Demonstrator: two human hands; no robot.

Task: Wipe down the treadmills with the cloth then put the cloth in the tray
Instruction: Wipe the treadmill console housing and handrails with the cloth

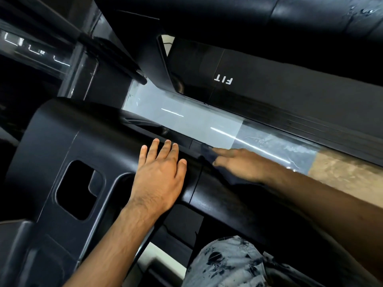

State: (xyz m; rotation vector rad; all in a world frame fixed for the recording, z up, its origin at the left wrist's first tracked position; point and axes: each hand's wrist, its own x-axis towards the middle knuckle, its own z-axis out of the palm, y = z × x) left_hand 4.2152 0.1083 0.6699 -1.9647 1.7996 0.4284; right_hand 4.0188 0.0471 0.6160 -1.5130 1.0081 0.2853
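Hood of treadmill (62, 141) black, at left | L hand (159, 175) palm down flat on it, grip wide, holds nothing | dark cloth (207, 156) on hood edge under R hand (238, 164) | R blurred, forearm in from right, fingers straight, grip wide, pressing cloth

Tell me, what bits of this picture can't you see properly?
1. Right hand, head view: smeared by motion blur, so its finger pose is unclear.
2. Cloth, head view: dark, blurred and mostly under the right hand; its shape cannot be told.
3. Tray: nowhere in the head view.
4. Treadmill cover, head view: cut off by the bottom edge.
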